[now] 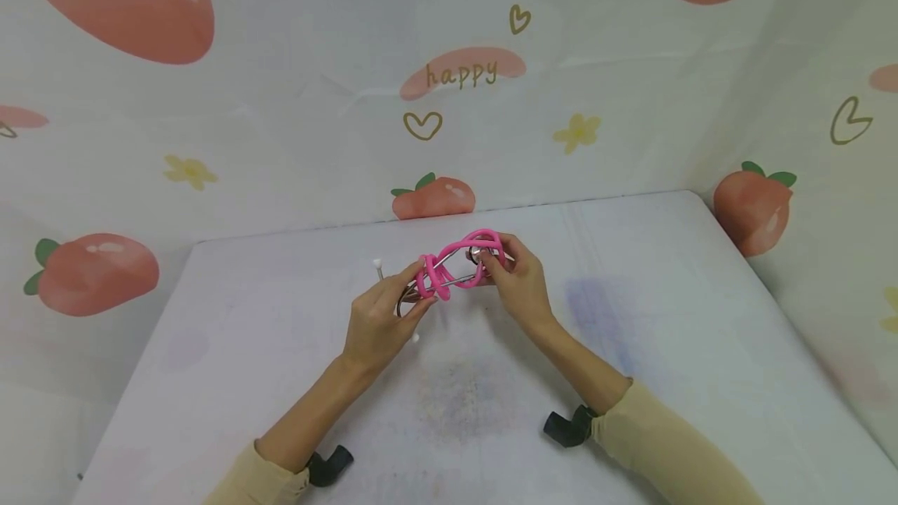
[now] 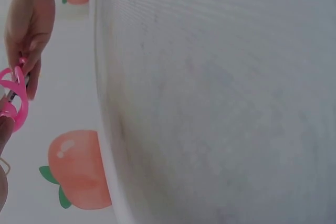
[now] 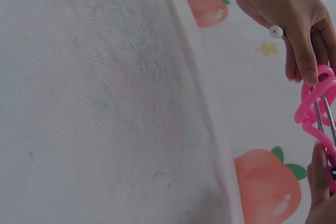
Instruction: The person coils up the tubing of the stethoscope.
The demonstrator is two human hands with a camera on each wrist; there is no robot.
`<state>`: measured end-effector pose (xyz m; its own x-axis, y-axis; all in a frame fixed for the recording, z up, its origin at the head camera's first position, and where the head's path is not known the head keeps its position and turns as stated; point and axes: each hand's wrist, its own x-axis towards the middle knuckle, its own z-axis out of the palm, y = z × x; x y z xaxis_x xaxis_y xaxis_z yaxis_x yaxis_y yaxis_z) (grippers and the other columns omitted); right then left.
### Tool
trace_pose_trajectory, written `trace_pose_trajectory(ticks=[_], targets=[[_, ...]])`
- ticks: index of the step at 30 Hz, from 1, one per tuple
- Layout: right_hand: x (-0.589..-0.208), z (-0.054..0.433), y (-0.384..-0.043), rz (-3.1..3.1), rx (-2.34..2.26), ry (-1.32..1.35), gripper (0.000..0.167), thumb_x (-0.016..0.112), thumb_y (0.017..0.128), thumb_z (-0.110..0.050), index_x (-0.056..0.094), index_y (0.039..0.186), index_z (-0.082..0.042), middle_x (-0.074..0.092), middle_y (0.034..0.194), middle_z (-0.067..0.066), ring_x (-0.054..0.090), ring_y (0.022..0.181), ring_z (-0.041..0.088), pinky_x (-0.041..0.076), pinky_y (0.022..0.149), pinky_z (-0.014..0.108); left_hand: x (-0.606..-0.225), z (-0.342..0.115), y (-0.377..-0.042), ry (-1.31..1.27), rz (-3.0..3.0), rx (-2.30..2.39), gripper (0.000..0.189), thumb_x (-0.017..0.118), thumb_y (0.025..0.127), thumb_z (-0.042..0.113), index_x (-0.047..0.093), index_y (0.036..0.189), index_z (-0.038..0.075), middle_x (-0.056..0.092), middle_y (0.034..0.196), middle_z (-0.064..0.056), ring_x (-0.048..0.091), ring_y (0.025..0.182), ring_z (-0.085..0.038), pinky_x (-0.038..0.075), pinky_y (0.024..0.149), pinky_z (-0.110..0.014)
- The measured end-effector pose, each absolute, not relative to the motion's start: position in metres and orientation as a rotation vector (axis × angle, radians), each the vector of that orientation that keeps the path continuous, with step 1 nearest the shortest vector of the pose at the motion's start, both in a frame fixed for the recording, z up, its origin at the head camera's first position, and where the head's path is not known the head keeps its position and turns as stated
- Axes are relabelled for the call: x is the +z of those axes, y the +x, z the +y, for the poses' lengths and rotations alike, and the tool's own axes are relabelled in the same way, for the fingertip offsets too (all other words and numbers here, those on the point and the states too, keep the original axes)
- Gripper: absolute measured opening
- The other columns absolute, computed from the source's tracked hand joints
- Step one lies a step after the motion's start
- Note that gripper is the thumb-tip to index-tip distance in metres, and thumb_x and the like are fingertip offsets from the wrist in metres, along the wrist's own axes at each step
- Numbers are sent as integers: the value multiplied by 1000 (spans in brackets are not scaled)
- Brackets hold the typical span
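Observation:
Above the table, both hands hold a stethoscope with pink tubing [image 1: 436, 277] wound round its metal tubes. My left hand [image 1: 375, 322] pinches the coiled tubing and metal at the left end. A white ear tip [image 1: 377, 263] sticks out beyond this hand, and it shows in the right wrist view as a white knob [image 3: 276, 31]. My right hand [image 1: 525, 283] grips the other end, thumb against the round metal chest piece [image 1: 476, 253], with a pink loop around it. In the left wrist view, part of the pink tubing [image 2: 21, 103] appears between the hands.
A white-covered table [image 1: 281, 411] lies beneath, with faint stains. Behind it hangs a pale cloth [image 1: 316, 139] printed with peaches, hearts and flowers. Black bent pieces [image 1: 568, 427] stick out near both sleeve cuffs.

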<state>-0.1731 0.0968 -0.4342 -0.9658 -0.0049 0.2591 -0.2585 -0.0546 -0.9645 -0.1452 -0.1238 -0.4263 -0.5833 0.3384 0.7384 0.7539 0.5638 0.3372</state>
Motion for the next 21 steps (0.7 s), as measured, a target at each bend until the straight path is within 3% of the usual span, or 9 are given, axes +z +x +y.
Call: trace_pose_trajectory(ticks=[3, 9, 16, 21], targets=[[-434, 97, -172, -2041, 2132, 273, 27, 63, 97, -4, 58, 123, 1, 68, 113, 20, 73, 93, 20, 61, 72, 34, -426, -124, -146, -872, -2187, -869, 63, 87, 75, 11, 61, 131, -2, 72, 104, -14, 74, 84, -21, 60, 71, -30], [-432, 97, -170, -2071, 2109, 215, 27, 63, 96, -4, 58, 122, 0, 70, 112, 18, 73, 94, 24, 61, 73, 33, -426, -124, -146, -862, -2194, -863, 68, 90, 70, 5, 61, 131, -2, 72, 104, -14, 74, 83, -21, 60, 71, -29], [-411, 100, -159, -2121, 2046, 245, 39, 61, 94, 5, 51, 132, 4, 60, 119, 23, 70, 99, 40, 60, 73, 32, -426, -125, -149, -869, -2219, -837, 68, 89, 71, 6, 60, 132, 0, 72, 104, -12, 74, 83, -19, 60, 73, -30], [-403, 105, -154, -2164, 1993, 326, 44, 62, 92, 9, 53, 135, 4, 60, 119, 24, 69, 96, 43, 61, 72, 34, -425, -125, -151, -892, -2272, -854, 67, 88, 74, 7, 58, 133, 0, 72, 110, -11, 73, 86, -19, 60, 74, -29]])
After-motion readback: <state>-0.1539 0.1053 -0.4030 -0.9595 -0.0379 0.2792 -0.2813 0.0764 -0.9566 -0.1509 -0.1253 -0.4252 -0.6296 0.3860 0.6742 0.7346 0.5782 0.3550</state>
